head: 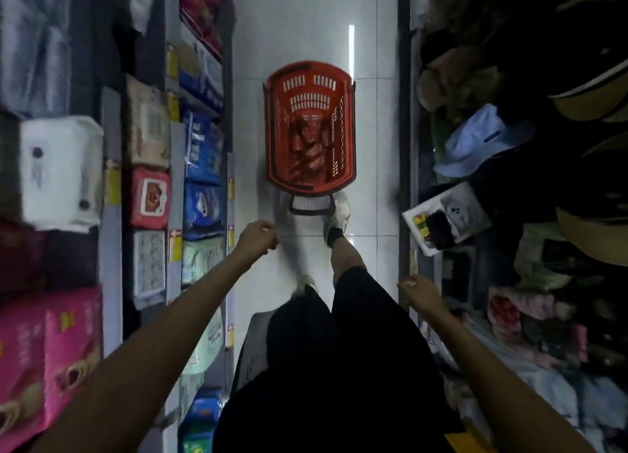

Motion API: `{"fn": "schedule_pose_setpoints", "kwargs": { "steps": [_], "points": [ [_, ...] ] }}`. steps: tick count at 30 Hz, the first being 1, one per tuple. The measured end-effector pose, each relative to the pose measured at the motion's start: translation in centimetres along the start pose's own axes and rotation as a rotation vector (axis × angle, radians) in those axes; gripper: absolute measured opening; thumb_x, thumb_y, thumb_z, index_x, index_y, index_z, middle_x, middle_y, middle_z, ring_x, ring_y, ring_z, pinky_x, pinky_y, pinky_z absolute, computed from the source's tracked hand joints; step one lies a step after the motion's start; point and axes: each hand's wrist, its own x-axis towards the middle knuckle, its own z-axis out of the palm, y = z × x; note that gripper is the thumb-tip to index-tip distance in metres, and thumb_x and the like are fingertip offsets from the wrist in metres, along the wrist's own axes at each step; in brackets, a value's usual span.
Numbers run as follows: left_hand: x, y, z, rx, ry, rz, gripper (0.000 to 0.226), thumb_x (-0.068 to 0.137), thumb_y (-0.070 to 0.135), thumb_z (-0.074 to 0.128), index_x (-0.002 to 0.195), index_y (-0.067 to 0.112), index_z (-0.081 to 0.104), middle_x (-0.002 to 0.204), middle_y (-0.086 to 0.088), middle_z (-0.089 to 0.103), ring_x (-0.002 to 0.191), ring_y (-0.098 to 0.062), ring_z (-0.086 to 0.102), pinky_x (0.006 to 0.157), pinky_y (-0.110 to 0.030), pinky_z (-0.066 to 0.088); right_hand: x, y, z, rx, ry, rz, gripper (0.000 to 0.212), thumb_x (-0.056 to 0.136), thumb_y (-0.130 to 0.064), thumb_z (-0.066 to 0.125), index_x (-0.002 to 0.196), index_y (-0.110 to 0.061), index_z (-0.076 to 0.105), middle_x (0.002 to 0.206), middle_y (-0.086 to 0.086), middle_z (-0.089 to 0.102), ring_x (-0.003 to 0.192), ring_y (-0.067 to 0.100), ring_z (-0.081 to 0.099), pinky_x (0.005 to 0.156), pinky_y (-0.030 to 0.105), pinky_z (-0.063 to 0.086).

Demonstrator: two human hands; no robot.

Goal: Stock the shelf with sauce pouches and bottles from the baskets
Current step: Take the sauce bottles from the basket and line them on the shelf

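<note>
Your left hand (258, 237) curled, empty, near left shelf (173, 167) edge. Right hand (419, 291) curled, empty, by right shelf edge. Red basket (272, 130) with sauce pouches (307, 150) mid-aisle floor (306, 28), your shoe (338, 211) beside its near edge. Open strips either side.

Both arms are bare and stretched out in front: the left arm (163, 320) comes in from about 7 o'clock and runs up toward 1 o'clock, while the right arm (486, 361) comes in from 5 o'clock and angles toward 11. The left hand (258, 237) is balled into a loose fist with nothing in it, and the right hand (419, 291), down at its 4 o'clock, is curled up and empty too. Right foot (338, 215) is planted out at 12 o'clock, left foot (306, 284) trailing behind.
</note>
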Motion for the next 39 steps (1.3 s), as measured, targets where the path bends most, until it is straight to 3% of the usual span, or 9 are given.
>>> {"fn": "schedule_pose_setpoints", "kwargs": {
  "steps": [5, 9, 12, 17, 22, 25, 30, 34, 39],
  "points": [
    [5.7, 9.7, -0.8, -0.042, 0.008, 0.048, 0.013, 0.101, 0.020, 0.059, 0.091, 0.021, 0.067, 0.092, -0.014, 0.075, 0.082, -0.026, 0.069, 0.079, -0.039, 0.054, 6.5, -5.5, -3.8, -0.048, -0.031, 0.031, 0.030, 0.088, -0.029, 0.046, 0.061, -0.021, 0.036, 0.077, 0.005, 0.051, 0.089, 0.037, 0.061, 0.072, 0.037, 0.040],
    [10.1, 12.8, -1.7, -0.075, 0.009, 0.062, 0.015, 0.101, 0.016, 0.056, 0.108, 0.010, 0.069, 0.095, -0.012, 0.074, 0.080, -0.022, 0.068, 0.073, -0.032, 0.052, 10.1, -13.9, -5.4, -0.038, -0.042, -0.018, 0.015, 0.093, -0.024, 0.053, 0.090, -0.014, 0.064, 0.089, 0.000, 0.061, 0.097, 0.030, 0.063, 0.077, 0.034, 0.044],
    [14.1, 11.3, -2.1, -0.095, 0.024, -0.010, 0.014, 0.102, 0.016, 0.056, 0.107, 0.011, 0.068, 0.090, -0.008, 0.072, 0.079, -0.022, 0.068, 0.068, -0.029, 0.053, 14.3, -20.7, -4.6, -0.040, -0.055, -0.083, 0.026, 0.095, -0.025, 0.056, 0.113, -0.010, 0.067, 0.113, 0.009, 0.071, 0.106, 0.032, 0.065, 0.091, 0.038, 0.052],
    [24.5, 3.2, -2.6, 0.078, -0.003, -0.160, 0.009, 0.099, 0.020, 0.059, 0.098, 0.020, 0.069, 0.106, -0.014, 0.075, 0.102, -0.035, 0.070, 0.095, -0.046, 0.056, 23.9, -31.4, -1.2, -0.036, -0.070, -0.228, 0.028, 0.105, -0.030, 0.046, 0.107, -0.009, 0.065, 0.107, 0.012, 0.072, 0.089, 0.029, 0.066, 0.079, 0.037, 0.054],
    [36.5, -0.6, -2.8, 0.197, 0.173, -0.157, 0.038, 0.101, 0.040, 0.056, 0.130, 0.016, 0.057, 0.116, -0.016, 0.069, 0.106, -0.038, 0.068, 0.091, -0.044, 0.055, 36.1, -38.3, 5.3, -0.091, -0.112, -0.317, 0.027, 0.102, -0.032, 0.052, 0.114, -0.014, 0.069, 0.107, 0.013, 0.075, 0.094, 0.034, 0.071, 0.082, 0.038, 0.056],
    [43.2, -0.1, -2.3, 0.179, 0.402, 0.051, 0.054, 0.100, 0.058, 0.042, 0.140, 0.022, 0.049, 0.127, -0.010, 0.064, 0.111, -0.029, 0.065, 0.093, -0.051, 0.056, 43.6, -39.9, 9.2, -0.252, -0.103, -0.375, 0.032, 0.101, -0.031, 0.055, 0.123, -0.011, 0.067, 0.117, 0.017, 0.072, 0.107, 0.035, 0.068, 0.082, 0.032, 0.048],
    [50.1, 2.0, 1.3, 0.133, 0.396, 0.271, 0.076, 0.101, 0.062, 0.047, 0.161, 0.021, 0.023, 0.159, -0.006, 0.041, 0.140, -0.025, 0.050, 0.112, -0.044, 0.045, 54.3, -39.1, 14.3, -0.569, -0.087, -0.503, 0.037, 0.097, -0.017, 0.061, 0.134, -0.017, 0.056, 0.123, 0.013, 0.065, 0.110, 0.033, 0.065, 0.089, 0.042, 0.056],
    [51.8, 1.1, 3.1, 0.091, 0.568, 0.329, 0.070, 0.101, 0.048, 0.056, 0.157, 0.012, 0.033, 0.154, -0.007, 0.050, 0.136, -0.022, 0.055, 0.110, -0.036, 0.048, 60.1, -36.9, 18.1, -0.914, -0.014, -0.730, 0.052, 0.092, -0.022, 0.066, 0.141, -0.013, 0.051, 0.139, 0.020, 0.053, 0.129, 0.040, 0.050, 0.104, 0.049, 0.045],
    [52.8, 0.4, 3.1, 0.060, 0.616, 0.419, 0.063, 0.101, 0.046, 0.054, 0.149, 0.008, 0.041, 0.141, -0.008, 0.060, 0.124, -0.021, 0.065, 0.097, -0.041, 0.060, 63.8, -34.6, 22.0, -1.023, 0.092, -0.815, 0.056, 0.086, -0.034, 0.075, 0.136, -0.019, 0.056, 0.133, 0.012, 0.054, 0.124, 0.033, 0.050, 0.108, 0.049, 0.041]
  ]
}}
